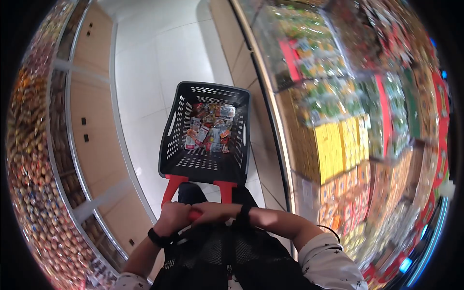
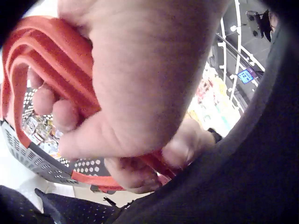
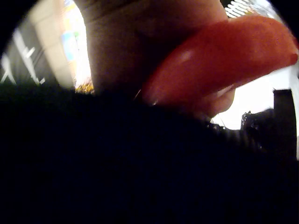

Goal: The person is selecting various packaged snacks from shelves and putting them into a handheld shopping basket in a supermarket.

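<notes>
A black shopping basket (image 1: 212, 175) with perforated walls stands out in front of the body in the head view, holding several small colourful packets (image 1: 208, 130). Its red handle (image 1: 226, 192) reaches back to the person. My left hand (image 1: 172, 217) grips the handle, and the left wrist view shows curled fingertips (image 2: 65, 115) against the red plastic. Close beside it, my right hand (image 1: 215, 212) also holds the handle, with the wrist bent inward. In the right wrist view dark cloth covers much of the frame, hiding most of the fingers below the red handle (image 3: 224, 60).
Along the left runs a wooden counter (image 1: 92, 111) topped by bins of small wrapped goods (image 1: 31, 188). To the right stands a display with yellow boxes (image 1: 333, 150) and other stacked packages (image 1: 343, 198). Pale tiled floor (image 1: 145, 82) stretches between them.
</notes>
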A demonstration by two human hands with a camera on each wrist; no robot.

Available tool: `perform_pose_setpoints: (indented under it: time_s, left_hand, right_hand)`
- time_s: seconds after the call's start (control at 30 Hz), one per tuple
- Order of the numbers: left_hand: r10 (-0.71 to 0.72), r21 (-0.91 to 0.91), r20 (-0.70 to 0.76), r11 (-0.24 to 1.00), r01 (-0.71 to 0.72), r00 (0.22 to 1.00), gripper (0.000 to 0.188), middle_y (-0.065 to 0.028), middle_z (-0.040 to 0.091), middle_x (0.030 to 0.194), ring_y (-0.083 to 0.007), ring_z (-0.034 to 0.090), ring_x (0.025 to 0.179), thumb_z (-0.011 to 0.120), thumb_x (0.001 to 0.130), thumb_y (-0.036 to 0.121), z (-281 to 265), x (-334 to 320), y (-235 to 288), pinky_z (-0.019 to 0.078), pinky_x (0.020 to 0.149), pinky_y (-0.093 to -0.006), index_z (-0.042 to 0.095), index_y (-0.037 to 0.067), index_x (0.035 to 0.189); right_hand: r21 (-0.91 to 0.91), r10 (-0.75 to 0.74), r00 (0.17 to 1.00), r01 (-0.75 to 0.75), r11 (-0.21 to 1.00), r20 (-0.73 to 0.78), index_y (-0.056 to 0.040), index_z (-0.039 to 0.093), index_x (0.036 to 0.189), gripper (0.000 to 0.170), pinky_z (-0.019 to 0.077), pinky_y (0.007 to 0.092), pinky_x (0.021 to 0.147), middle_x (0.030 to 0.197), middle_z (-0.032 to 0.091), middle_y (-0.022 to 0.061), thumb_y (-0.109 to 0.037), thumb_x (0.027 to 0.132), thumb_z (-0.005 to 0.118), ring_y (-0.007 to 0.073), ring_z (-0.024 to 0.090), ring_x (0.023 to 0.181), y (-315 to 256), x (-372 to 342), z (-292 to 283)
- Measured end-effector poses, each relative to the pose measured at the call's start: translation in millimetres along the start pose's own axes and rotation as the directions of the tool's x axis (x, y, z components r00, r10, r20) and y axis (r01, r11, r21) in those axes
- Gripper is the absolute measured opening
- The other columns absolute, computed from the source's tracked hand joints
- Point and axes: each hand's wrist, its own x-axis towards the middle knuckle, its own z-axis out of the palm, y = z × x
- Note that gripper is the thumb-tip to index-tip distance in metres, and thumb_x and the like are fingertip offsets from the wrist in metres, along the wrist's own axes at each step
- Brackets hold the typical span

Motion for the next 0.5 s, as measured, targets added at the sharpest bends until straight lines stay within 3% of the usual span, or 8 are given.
perform_pose_setpoints:
  time_s: [0.03, 0.07, 0.1, 0.17, 0.2, 0.33, 0.4, 0.5]
  left_hand:
    - [0.0, -0.037, -0.13, 0.999, -0.005, 0.992, 0.019, -0.005, 0.061, 0.067, -0.0219, 0.061, 0.066, 0.062, 0.065, 0.029, 11.6, -9.9, 9.6, 0.0431, 0.063, -0.0359, 0.061, 0.013, 0.077]
    - [0.025, -0.04, -0.261, 0.998, -0.037, 0.965, 0.02, -0.0034, 0.059, 0.064, -0.0206, 0.06, 0.064, 0.063, 0.062, 0.028, 16.2, -15.0, 11.3, 0.0407, 0.063, -0.0359, 0.06, 0.014, 0.076]
    - [-0.006, -0.053, -0.3, 0.999, -0.011, 0.954, 0.019, -0.0024, 0.057, 0.064, -0.02, 0.058, 0.064, 0.064, 0.06, 0.024, 20.3, -22.8, 24.1, 0.039, 0.064, -0.0363, 0.058, 0.014, 0.076]
    - [-0.048, -0.082, -0.343, 0.996, 0.021, 0.938, 0.023, -0.0007, 0.054, 0.068, -0.0194, 0.055, 0.068, 0.063, 0.057, 0.017, 29.2, -23.4, 40.2, 0.0366, 0.069, -0.038, 0.056, 0.015, 0.079]
    - [-0.05, -0.098, -0.389, 0.995, 0.013, 0.92, 0.028, 0.0019, 0.056, 0.07, -0.0181, 0.055, 0.069, 0.063, 0.053, 0.016, 34.2, -24.8, 53.5, 0.0363, 0.07, -0.0372, 0.058, 0.017, 0.081]
    - [-0.058, -0.178, -0.404, 0.984, -0.016, 0.913, 0.026, 0.0036, 0.055, 0.073, -0.0151, 0.053, 0.068, 0.06, 0.057, 0.021, 36.9, -29.1, 97.0, 0.037, 0.067, -0.0341, 0.059, 0.018, 0.083]
    - [-0.09, -0.151, -0.337, 0.988, 0.04, 0.937, 0.022, 0.0063, 0.054, 0.073, -0.0133, 0.051, 0.065, 0.059, 0.062, 0.026, 44.5, -32.6, 103.4, 0.0361, 0.064, -0.0309, 0.058, 0.019, 0.083]
    - [-0.008, -0.005, -0.547, 1.0, 0.006, 0.837, 0.018, 0.0069, 0.057, 0.086, -0.012, 0.052, 0.077, 0.056, 0.073, 0.022, 52.6, -70.1, 126.6, 0.0372, 0.07, -0.0293, 0.061, 0.02, 0.091]
  right_hand:
    - [0.077, 0.03, 0.985, -0.044, 0.996, 0.169, -0.0022, 0.052, 0.107, 0.046, 0.0468, 0.0327, 0.061, 0.082, 0.058, 0.007, -0.037, 0.079, 0.059, 0.0197, 0.058, 0.07, 21.8, 4.8, -5.4]
    - [0.376, 0.196, 0.953, -0.273, 0.886, 0.23, -0.0032, 0.053, 0.105, 0.042, 0.0459, 0.0301, 0.059, 0.082, 0.058, 0.0063, -0.037, 0.081, 0.056, 0.0171, 0.057, 0.068, 31.9, 8.8, -22.8]
    - [0.596, 0.334, 0.862, -0.505, 0.624, 0.381, -0.0042, 0.054, 0.103, 0.038, 0.045, 0.0275, 0.058, 0.081, 0.057, 0.0055, -0.037, 0.083, 0.053, 0.0144, 0.056, 0.065, 39.6, 7.6, -44.0]
    - [0.774, 0.369, 0.929, -0.205, 0.599, -0.039, -0.0103, 0.054, 0.094, 0.027, 0.0423, 0.0249, 0.065, 0.073, 0.054, 0.0, -0.035, 0.085, 0.051, 0.012, 0.052, 0.067, 106.6, 23.9, -72.5]
    - [0.667, 0.586, 0.743, -0.259, 0.698, -0.324, -0.0131, 0.052, 0.097, 0.025, 0.0416, 0.0263, 0.065, 0.077, 0.054, -0.0001, -0.035, 0.084, 0.052, 0.0123, 0.052, 0.068, 94.8, 17.5, -93.7]
    - [0.721, 0.737, 0.519, -0.291, 0.629, -0.434, -0.0123, 0.051, 0.096, 0.025, 0.0418, 0.0291, 0.058, 0.077, 0.054, 0.0002, -0.034, 0.083, 0.05, 0.0121, 0.052, 0.066, 149.0, 10.9, -151.3]
    - [0.655, 0.716, 0.524, -0.344, 0.673, -0.461, -0.012, 0.051, 0.094, 0.025, 0.0415, 0.0297, 0.055, 0.074, 0.054, -0.0002, -0.034, 0.083, 0.05, 0.0116, 0.051, 0.063, 173.1, 27.6, -172.0]
    - [0.507, 0.648, 0.55, -0.408, 0.759, -0.527, -0.0096, 0.053, 0.09, 0.025, 0.0427, 0.0321, 0.053, 0.071, 0.055, 0.0024, -0.033, 0.082, 0.051, 0.015, 0.053, 0.06, 190.6, 46.2, -190.6]
